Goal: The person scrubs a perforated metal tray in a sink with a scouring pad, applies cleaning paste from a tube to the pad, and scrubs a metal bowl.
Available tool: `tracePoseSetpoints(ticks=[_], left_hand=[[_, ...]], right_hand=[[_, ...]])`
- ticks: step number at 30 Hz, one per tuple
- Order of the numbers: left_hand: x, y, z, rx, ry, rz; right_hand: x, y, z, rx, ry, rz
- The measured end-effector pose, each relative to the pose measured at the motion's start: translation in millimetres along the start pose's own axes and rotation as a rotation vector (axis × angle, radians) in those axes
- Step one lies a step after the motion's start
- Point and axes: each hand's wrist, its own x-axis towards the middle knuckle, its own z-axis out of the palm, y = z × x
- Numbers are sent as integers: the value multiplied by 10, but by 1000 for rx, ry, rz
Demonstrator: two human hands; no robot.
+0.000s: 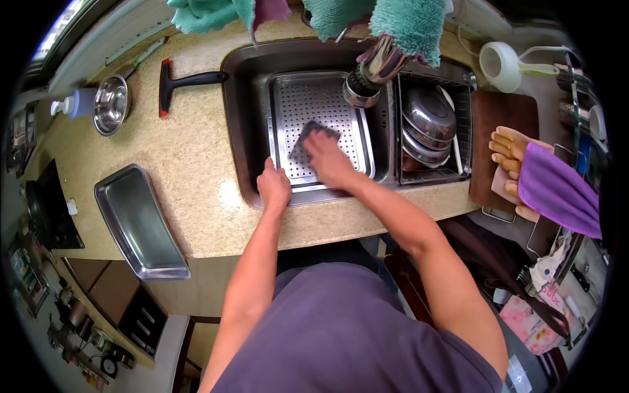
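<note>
A perforated metal tray (356,141) lies in the sink basin (247,98). My left hand (274,186) grips the tray's near left corner. Under my right hand (329,157) is a dark grey scrubbing cloth (306,139), pressed flat on the tray's holes. The right hand is slightly blurred and its fingers partly cover the cloth. Above the tray's far right corner hangs the faucet (362,88), its spout end over the tray.
Right of the basin, a drainer rack (463,147) holds metal bowls (429,118). A squeegee (166,88), a metal bowl (111,105) and a deep metal pan (141,223) stand left. A brown cutting board (488,124) and a purple cloth (557,190) are right; teal towels (409,29) hang above.
</note>
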Motion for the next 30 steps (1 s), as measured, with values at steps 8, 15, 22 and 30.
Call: tracePoseSetpoints(ticks=[8,15,22,30], left_hand=[[11,5,29,-8,8,-20],[37,-78,43,69,11,14],[46,-78,60,-6,-4,-2],[73,-89,72,-16,-56,-67]], right_hand=[[-72,143,32,105,-43,66],[56,428,52,-6,2,305],[-105,423,73,110,88,280],[-92,-60,-147,258,-115,138]])
